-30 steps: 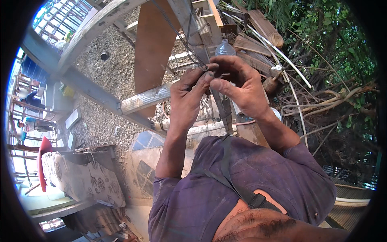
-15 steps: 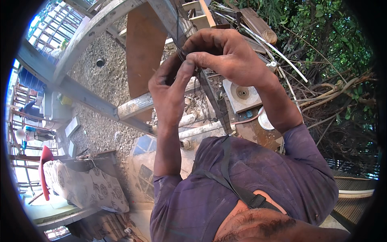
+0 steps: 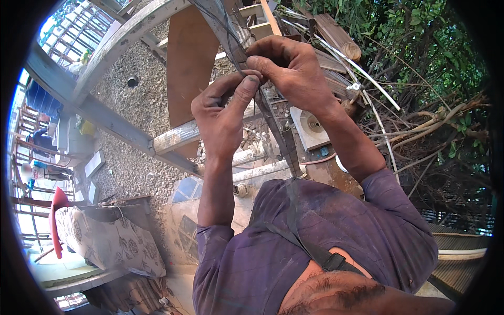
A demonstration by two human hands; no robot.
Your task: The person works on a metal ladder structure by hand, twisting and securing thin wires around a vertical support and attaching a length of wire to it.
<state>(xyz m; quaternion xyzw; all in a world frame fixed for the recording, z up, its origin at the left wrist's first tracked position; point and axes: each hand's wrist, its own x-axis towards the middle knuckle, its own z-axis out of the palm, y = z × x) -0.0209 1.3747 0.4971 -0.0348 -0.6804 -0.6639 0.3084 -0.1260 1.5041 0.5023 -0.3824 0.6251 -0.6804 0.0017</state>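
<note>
My left hand (image 3: 223,113) is closed, its thumb pressed to the bent fingers on a thin dark cord (image 3: 227,32) beside a grey frame bar (image 3: 212,21). Close by on the right, my right hand (image 3: 299,73) pinches along the same line with thumb and forefinger. The fingers cover what lies between the fingertips. Below the hands, a dark flat strip (image 3: 278,128) slants down toward my chest.
A curved grey frame (image 3: 113,50) and a crossbar (image 3: 176,137) stand at the left, over gravel (image 3: 123,110). Behind them is a brown board (image 3: 191,73). Right of the hands lie a square basin (image 3: 310,128), white pipes (image 3: 375,86), planks and branches. A patterned padded piece (image 3: 110,239) sits lower left.
My right hand has drawn slightly away from the left fingertips, its thumb now higher along the bar. The left hand stays nearly in place.
</note>
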